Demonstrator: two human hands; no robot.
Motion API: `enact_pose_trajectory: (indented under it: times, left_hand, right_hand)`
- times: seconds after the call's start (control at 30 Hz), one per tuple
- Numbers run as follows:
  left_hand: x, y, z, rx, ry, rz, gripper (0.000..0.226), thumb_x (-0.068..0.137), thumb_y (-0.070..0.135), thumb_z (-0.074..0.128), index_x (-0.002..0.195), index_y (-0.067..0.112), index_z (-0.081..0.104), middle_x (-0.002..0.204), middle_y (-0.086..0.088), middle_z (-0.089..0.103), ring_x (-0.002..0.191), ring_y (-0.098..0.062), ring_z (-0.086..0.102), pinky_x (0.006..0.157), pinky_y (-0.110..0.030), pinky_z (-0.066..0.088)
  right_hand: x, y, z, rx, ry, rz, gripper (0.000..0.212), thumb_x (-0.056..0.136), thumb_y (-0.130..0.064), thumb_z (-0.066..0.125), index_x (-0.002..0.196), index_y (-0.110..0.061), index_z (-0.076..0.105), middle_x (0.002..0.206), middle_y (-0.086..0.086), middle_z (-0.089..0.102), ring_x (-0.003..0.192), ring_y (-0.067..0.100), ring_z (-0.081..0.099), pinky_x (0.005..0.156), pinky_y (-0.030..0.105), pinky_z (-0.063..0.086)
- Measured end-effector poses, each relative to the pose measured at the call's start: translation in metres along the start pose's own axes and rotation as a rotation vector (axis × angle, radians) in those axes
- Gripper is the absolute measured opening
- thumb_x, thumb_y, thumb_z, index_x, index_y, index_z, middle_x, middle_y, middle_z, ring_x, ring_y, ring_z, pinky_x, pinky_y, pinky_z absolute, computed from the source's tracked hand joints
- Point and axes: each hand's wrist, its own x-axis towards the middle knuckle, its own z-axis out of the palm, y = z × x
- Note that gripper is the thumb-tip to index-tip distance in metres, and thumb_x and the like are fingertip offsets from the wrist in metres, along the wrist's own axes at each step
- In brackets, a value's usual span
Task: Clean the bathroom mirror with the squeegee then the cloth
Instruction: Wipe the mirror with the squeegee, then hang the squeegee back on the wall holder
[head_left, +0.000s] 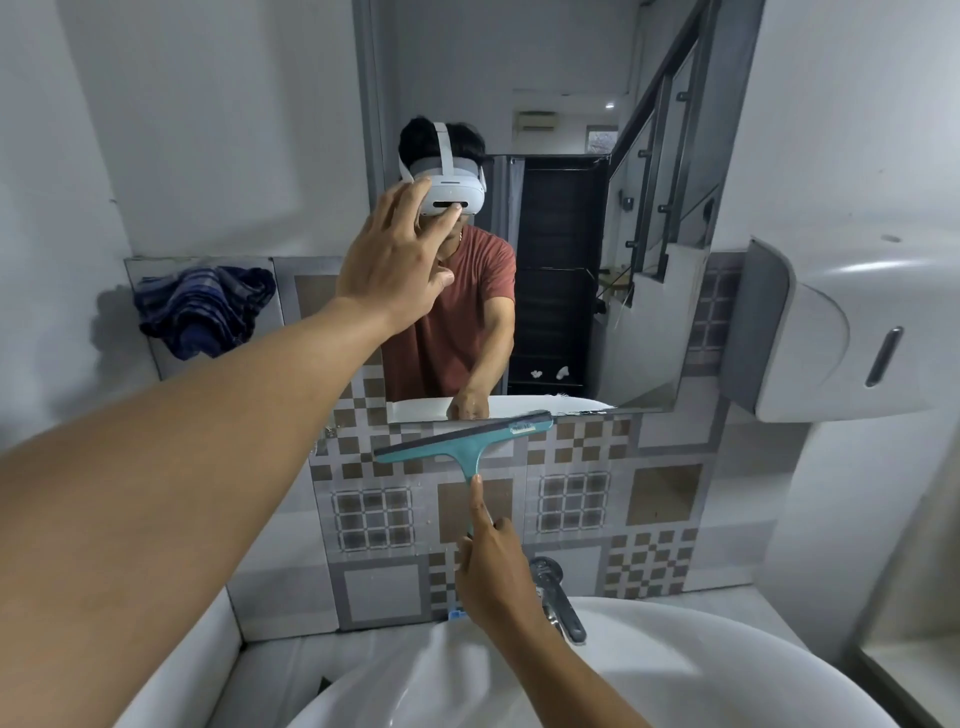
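The bathroom mirror hangs above the tiled wall and reflects a person in a red shirt with a white headset. My left hand is flat against the glass with its fingers spread and holds nothing. My right hand grips the handle of a teal squeegee, index finger stretched along the handle. The squeegee's blade lies tilted across the mirror's bottom edge, its right end higher. A crumpled blue striped cloth sits on a small shelf at the left of the mirror.
A white basin lies below, with a chrome tap just right of my right hand. A white paper dispenser juts out from the right wall. Patterned tiles cover the wall under the mirror.
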Motion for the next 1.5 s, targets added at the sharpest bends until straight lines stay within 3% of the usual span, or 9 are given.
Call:
enact_pose_trajectory:
  times: [0.17,0.3,0.43,0.6,0.77,0.9,1.13,1.33,1.5]
  left_hand:
    - [-0.012,0.000,-0.005,-0.026,-0.060,-0.022,0.073,0.082,0.028,0.077,0.146,0.015,0.046,0.154,-0.018,0.033,0.142,-0.037,0.030,0.115,-0.050,0.037]
    - [-0.029,0.008,-0.017,-0.078,-0.114,-0.030,0.070,0.082,0.027,0.076,0.145,0.015,0.048,0.151,-0.017,0.036,0.136,-0.036,0.037,0.110,-0.050,0.043]
    - [-0.061,0.033,-0.035,-0.249,-0.212,-0.051,0.062,0.085,0.024,0.075,0.142,0.017,0.052,0.142,-0.009,0.049,0.130,-0.031,0.048,0.097,-0.048,0.054]
    - [-0.112,0.072,-0.052,-0.462,-0.424,-0.051,0.044,0.090,0.011,0.065,0.134,0.017,0.061,0.129,-0.005,0.065,0.118,-0.023,0.059,0.102,-0.038,0.049]
    - [-0.139,0.099,-0.063,-0.531,-0.552,-0.026,0.034,0.091,0.019,0.067,0.123,0.027,0.069,0.123,0.001,0.069,0.113,-0.019,0.061,0.099,-0.041,0.050]
    - [-0.143,0.110,-0.074,-0.517,-0.508,-0.008,0.021,0.091,0.028,0.069,0.111,0.032,0.074,0.106,0.003,0.072,0.099,-0.016,0.061,0.086,-0.039,0.054]
    - [-0.141,0.118,-0.086,-0.587,-0.570,-0.147,0.026,0.090,0.026,0.071,0.115,0.026,0.074,0.109,0.007,0.076,0.096,-0.011,0.068,0.092,-0.028,0.052]
    - [-0.158,0.110,-0.093,-0.694,-0.597,-0.334,0.026,0.087,0.022,0.074,0.113,0.023,0.075,0.106,0.008,0.076,0.084,-0.003,0.067,0.075,-0.016,0.049]
    - [-0.172,0.096,-0.099,-0.823,-0.602,-0.502,0.025,0.085,0.018,0.076,0.111,0.019,0.075,0.101,0.009,0.075,0.088,-0.002,0.069,0.081,-0.016,0.053]
  right_hand:
    - [-0.015,-0.005,-0.014,0.033,-0.065,-0.002,0.078,0.104,-0.003,0.042,0.159,-0.033,-0.006,0.123,0.009,0.047,0.090,0.009,0.050,0.091,0.025,0.049]
    - [-0.027,-0.009,-0.031,0.077,-0.053,-0.044,0.064,0.104,-0.009,0.045,0.158,-0.028,0.015,0.124,0.011,0.053,0.097,0.015,0.058,0.079,0.027,0.053]
    - [-0.035,-0.012,-0.066,0.097,-0.075,-0.046,0.035,0.101,-0.009,0.052,0.132,-0.013,0.037,0.114,0.010,0.058,0.089,0.017,0.061,0.068,0.025,0.056]
    - [-0.036,-0.021,-0.123,-0.026,-0.112,-0.085,0.037,0.094,-0.014,0.066,0.128,-0.015,0.051,0.106,0.002,0.064,0.076,0.007,0.059,0.056,0.015,0.045]
    - [-0.035,-0.033,-0.176,-0.168,-0.161,-0.141,0.040,0.083,-0.017,0.081,0.119,-0.017,0.063,0.097,0.002,0.072,0.063,0.013,0.066,0.053,0.023,0.054]
    - [-0.038,-0.046,-0.201,-0.239,-0.217,-0.193,0.038,0.078,-0.013,0.085,0.112,-0.016,0.068,0.088,-0.003,0.072,0.056,0.007,0.065,0.053,0.017,0.052]
    - [-0.036,-0.064,-0.226,-0.341,-0.173,-0.274,0.038,0.069,-0.028,0.091,0.101,-0.023,0.071,0.089,-0.009,0.072,0.075,0.010,0.069,0.067,0.026,0.058]
    - [-0.033,-0.066,-0.222,0.055,-0.107,-0.277,0.033,0.075,-0.008,0.087,0.103,-0.014,0.070,0.092,0.004,0.073,0.070,0.018,0.073,0.065,0.030,0.063]
    - [-0.030,-0.068,-0.191,0.215,-0.028,-0.316,0.052,0.072,-0.005,0.088,0.113,-0.021,0.061,0.097,0.006,0.067,0.075,0.022,0.075,0.073,0.042,0.063]
